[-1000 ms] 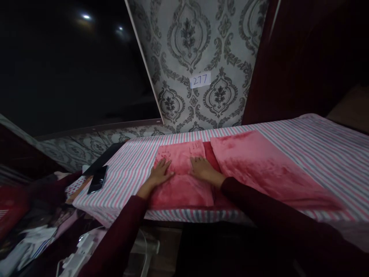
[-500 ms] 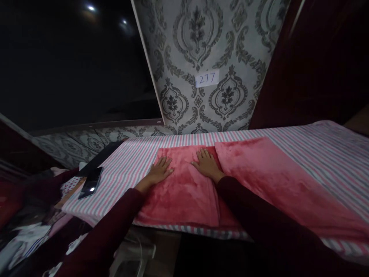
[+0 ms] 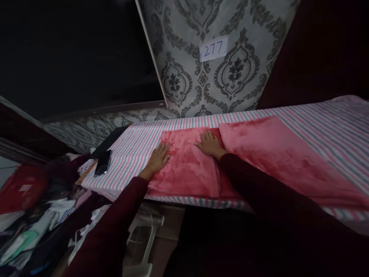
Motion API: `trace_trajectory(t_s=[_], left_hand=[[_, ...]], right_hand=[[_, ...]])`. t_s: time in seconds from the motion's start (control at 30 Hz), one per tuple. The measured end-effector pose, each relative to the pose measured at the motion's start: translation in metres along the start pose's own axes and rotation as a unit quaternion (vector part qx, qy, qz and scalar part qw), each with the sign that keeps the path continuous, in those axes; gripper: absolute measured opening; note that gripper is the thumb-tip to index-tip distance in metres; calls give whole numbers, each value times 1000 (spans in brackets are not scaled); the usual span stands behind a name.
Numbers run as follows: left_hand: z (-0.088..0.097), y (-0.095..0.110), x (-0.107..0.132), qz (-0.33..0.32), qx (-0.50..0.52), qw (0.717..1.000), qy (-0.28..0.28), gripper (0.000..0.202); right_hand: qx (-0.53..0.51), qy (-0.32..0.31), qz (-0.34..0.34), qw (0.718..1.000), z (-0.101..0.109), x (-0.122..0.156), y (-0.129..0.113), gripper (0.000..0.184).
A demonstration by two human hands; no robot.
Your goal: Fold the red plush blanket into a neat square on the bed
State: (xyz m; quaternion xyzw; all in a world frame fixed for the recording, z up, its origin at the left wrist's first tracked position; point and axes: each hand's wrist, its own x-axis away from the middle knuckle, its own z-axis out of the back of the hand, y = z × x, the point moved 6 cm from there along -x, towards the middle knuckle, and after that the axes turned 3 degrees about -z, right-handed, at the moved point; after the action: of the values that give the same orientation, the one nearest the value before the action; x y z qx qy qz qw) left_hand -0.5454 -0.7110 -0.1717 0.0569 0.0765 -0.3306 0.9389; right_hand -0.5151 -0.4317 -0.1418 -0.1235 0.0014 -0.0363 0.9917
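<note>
A pink fleece cloth (image 3: 276,154) lies spread on a table covered in a pink, white and grey striped sheet (image 3: 138,154). Its left part is folded over into a darker pink panel (image 3: 187,169). My left hand (image 3: 157,158) lies flat with fingers stretched out on the left edge of that panel, partly on the striped sheet. My right hand (image 3: 210,143) rests flat and open on the panel's far right part, beside the fold line. Both arms wear dark maroon sleeves.
A dark phone (image 3: 102,164) lies at the table's left end beside a black flat object (image 3: 111,140). A heap of clothes and bags (image 3: 34,207) fills the floor at left. A white stool (image 3: 144,238) stands under the table. A patterned wall carries a label "277" (image 3: 213,49).
A fold of the pink cloth has been flattened out. Both hands have slid farther from me across the panel, the left one outward to its edge. The camera has tilted down.
</note>
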Motion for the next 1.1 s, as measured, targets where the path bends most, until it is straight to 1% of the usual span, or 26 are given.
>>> trace_trajectory(t_s=[0.07, 0.13, 0.2, 0.27, 0.3, 0.37, 0.43, 0.47, 0.53, 0.57, 0.6, 0.67, 0.7, 0.73, 0.8, 0.87, 0.93, 1.0, 1.1], left_hand=[[0, -2, -1, 2, -7, 1000, 3, 62], [2, -3, -2, 2, -13, 1000, 17, 62], [5, -2, -3, -2, -19, 999, 38, 61], [9, 1, -4, -7, -27, 998, 50, 62], [12, 4, -5, -6, -33, 998, 47, 62], [18, 9, -5, 6, -52, 999, 16, 64], [25, 12, -5, 32, -75, 996, -37, 64], [29, 13, -5, 47, -86, 993, -66, 64], [38, 18, -8, 67, -105, 987, -103, 62], [43, 23, -11, 66, -109, 986, -105, 62], [47, 32, -17, 56, -107, 988, -96, 60], [54, 60, -31, 3, -79, 995, -64, 54], [56, 79, -39, -33, -55, 997, -47, 50], [56, 101, -48, -71, -25, 996, -37, 47], [56, 148, -64, -131, 31, 991, -17, 45], [52, 194, -78, -169, 71, 983, -10, 49], [47, 233, -86, -201, 99, 975, -16, 53], [41, 263, -87, -232, 120, 965, -24, 51], [35, 293, -70, -297, 156, 941, -40, 43]], right_hand=[[0, -13, 14, 1000, 6, 15, -9, 73], [-2, -16, 55, 998, 6, 37, -20, 77], [0, -23, 99, 995, -1, 61, -31, 80], [1, -28, 126, 992, -8, 82, -38, 81], [-1, -30, 131, 991, -10, 90, -40, 80], [-17, -35, 140, 989, -6, 103, -39, 77], [-60, -32, 166, 984, 7, 116, -29, 64], [-89, -20, 182, 979, 17, 125, -19, 57], [-145, 36, 192, 970, 37, 145, 15, 47], [-164, 72, 175, 968, 46, 157, 38, 46], [-174, 111, 139, 969, 53, 169, 63, 46], [-183, 171, 68, 966, 58, 194, 109, 48], [-182, 190, 48, 964, 57, 206, 125, 49], [-177, 198, 42, 963, 54, 216, 134, 51], [-152, 189, 68, 968, 42, 229, 137, 55], [-115, 160, 103, 975, 26, 235, 128, 60], [-83, 141, 116, 980, 12, 236, 121, 60], [-72, 139, 112, 981, 4, 235, 119, 58], [-92, 152, 102, 979, 2, 235, 127, 56]])
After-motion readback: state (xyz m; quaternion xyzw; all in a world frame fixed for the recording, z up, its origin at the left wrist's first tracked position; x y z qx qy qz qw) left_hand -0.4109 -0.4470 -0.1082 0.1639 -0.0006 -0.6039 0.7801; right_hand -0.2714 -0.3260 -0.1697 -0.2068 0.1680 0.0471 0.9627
